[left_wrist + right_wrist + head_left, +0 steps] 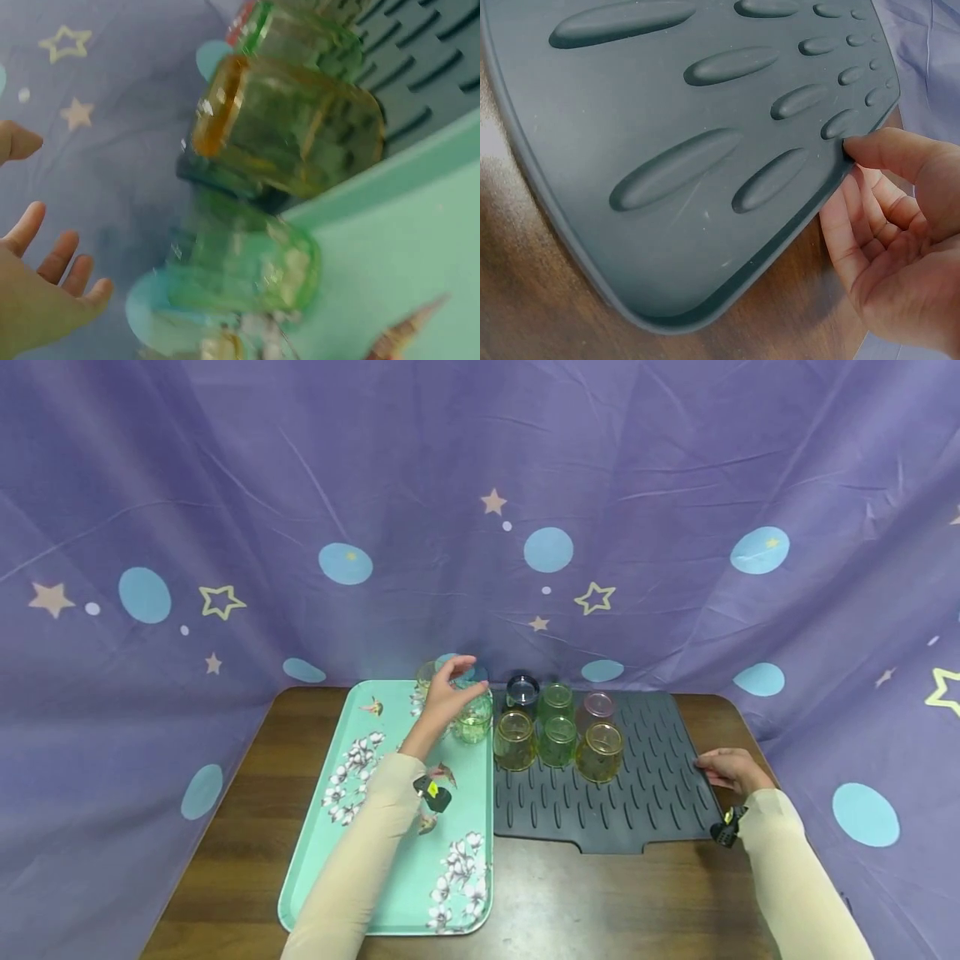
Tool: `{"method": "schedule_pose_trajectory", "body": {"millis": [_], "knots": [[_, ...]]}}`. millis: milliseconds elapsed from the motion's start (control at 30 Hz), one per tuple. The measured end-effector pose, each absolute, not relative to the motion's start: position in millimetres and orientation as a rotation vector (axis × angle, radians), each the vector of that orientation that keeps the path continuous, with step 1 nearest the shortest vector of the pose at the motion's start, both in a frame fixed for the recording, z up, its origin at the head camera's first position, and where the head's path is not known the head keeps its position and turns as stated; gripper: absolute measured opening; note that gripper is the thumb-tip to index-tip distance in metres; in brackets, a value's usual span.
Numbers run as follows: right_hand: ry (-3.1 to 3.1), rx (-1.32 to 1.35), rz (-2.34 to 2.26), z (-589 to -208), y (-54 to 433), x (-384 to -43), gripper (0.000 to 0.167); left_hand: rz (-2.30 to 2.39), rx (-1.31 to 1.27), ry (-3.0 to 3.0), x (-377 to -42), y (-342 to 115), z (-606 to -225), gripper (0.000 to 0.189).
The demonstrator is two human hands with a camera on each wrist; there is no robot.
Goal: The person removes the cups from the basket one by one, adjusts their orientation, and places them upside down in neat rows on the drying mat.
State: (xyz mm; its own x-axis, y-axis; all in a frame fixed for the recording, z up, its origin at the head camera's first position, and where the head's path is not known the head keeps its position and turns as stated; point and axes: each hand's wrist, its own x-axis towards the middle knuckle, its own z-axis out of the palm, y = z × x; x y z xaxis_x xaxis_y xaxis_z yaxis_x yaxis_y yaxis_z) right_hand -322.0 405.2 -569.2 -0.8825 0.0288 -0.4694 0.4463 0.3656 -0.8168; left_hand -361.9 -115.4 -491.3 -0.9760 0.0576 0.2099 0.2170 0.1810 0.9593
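My left hand [444,703] is raised over the back right of the mint-green tray [315,860], thumb and fingers spread apart with nothing between them. Just below it a clear green glass [472,728] stands on the tray, blurred in the left wrist view; the hand partly hides other glasses behind. My right hand [900,217] pinches the right edge of the dark ridged drying mat [727,240], thumb on top and fingers curled beneath. On the mat's left part, several tinted glasses stand upside down, among them an amber glass [600,753] and a green glass [557,742].
Tray and mat lie side by side on a brown wooden table [600,902]. A dark blue glass [522,692] and a pink glass [597,707] stand in the mat's back row. Behind the table hangs a purple curtain [420,468] with stars and dots.
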Motion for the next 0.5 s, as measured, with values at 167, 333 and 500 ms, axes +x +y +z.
{"method": "schedule_pose_trajectory", "body": {"millis": [167,333,500], "knots": [[2.257,0.402,-1.515,-569.1,406.7,-322.5,0.018,-1.982,-0.200,-2.406,-358.3,-133.0,-511.2,0.060],[2.243,0.391,-1.526,-570.4,407.2,-323.3,0.021,-2.024,-0.139,-2.496,-354.5,-143.5,-531.6,0.073],[2.238,0.413,-1.540,-571.6,405.8,-323.4,0.022,-2.092,-0.155,-2.532,-351.5,-147.6,-546.4,0.083]]}}
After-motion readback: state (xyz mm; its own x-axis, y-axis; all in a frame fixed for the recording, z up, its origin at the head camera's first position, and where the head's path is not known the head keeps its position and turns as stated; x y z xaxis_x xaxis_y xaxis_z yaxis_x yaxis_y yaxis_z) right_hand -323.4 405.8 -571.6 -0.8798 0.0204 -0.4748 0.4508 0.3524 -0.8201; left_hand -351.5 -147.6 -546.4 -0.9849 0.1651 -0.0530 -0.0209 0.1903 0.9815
